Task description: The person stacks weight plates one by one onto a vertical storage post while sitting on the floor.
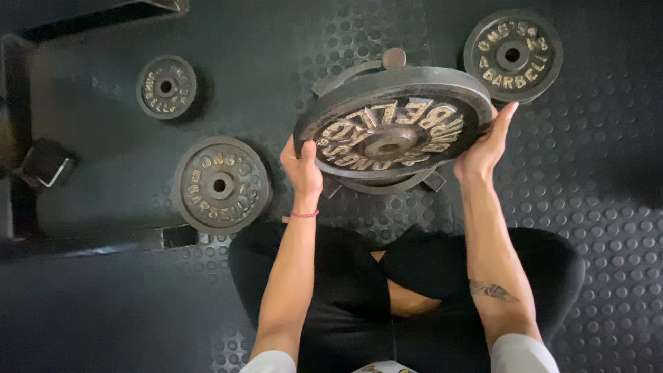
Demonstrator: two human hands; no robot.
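1. Two hands grip one large weight plate (pixel 394 124), held tilted at upper centre above the studded rubber floor (pixel 594 179).
2. Left hand (pixel 302 168) and right hand (pixel 485 146) are clasped on opposite rims.
3. Three smaller plates (pixel 221 184) are seen lying around.

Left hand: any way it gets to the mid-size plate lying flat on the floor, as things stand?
Probably not yet. The left hand grips the rim of the big plate, as does the right hand. The mid-size plate lies close by, with bare floor between.

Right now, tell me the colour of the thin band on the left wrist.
Pinkish-red thin wrist band, clearest in the head view.
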